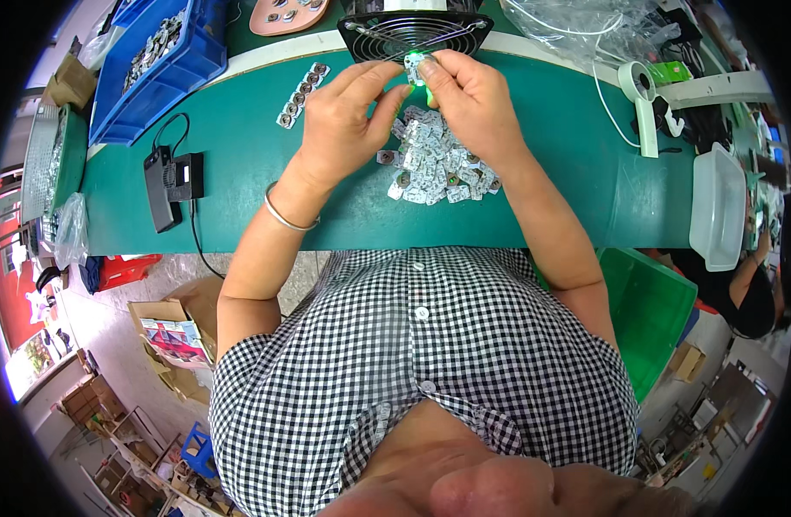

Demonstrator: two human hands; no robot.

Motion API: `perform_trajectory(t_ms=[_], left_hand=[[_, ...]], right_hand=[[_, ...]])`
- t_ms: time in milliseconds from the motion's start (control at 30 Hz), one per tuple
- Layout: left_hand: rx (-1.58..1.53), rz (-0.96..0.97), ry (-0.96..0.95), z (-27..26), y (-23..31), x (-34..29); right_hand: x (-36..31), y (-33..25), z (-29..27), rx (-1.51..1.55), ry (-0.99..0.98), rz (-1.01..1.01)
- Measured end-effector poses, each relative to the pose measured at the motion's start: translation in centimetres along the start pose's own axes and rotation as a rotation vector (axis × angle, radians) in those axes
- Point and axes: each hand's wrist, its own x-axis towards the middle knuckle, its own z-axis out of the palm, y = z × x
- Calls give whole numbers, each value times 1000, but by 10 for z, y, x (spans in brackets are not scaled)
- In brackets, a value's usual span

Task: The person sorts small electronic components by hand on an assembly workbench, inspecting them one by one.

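Observation:
A small white circuit board (414, 71) is held up in front of the black fan, with a bright green glow along its top. My right hand (481, 103) pinches it between thumb and bent index finger. From the other side, my left hand (348, 121) closes thumb and forefinger at its left edge. Something bright green shows just below the board, partly hidden by my fingers. Under my hands lies a heap of similar small boards (434, 159), some with dark round centres. Left of my left hand is a slanted strip of joined boards (303, 95) on the green table (257, 159).
The black fan (378, 36) stands at the table's far edge. A blue crate (178, 77) of small parts and a black power adapter (161, 189) are at left. At right are a white handheld fan (644, 112), a clear plastic tray (719, 207) and a green bin (645, 319).

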Motion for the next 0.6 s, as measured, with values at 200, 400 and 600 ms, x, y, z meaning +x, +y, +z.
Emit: perform_trajectory(t_ms=[200,400,600], left_hand=[[28,30,-37,3,6,-6],[-272,-351,-193,4,12,-20],[-71,-372,-373,-15,10,-23]], right_hand=[[-8,5,3,24,25,3],[-32,10,-8,-214,-121,-7],[-55,13,-48,-196,22,148]])
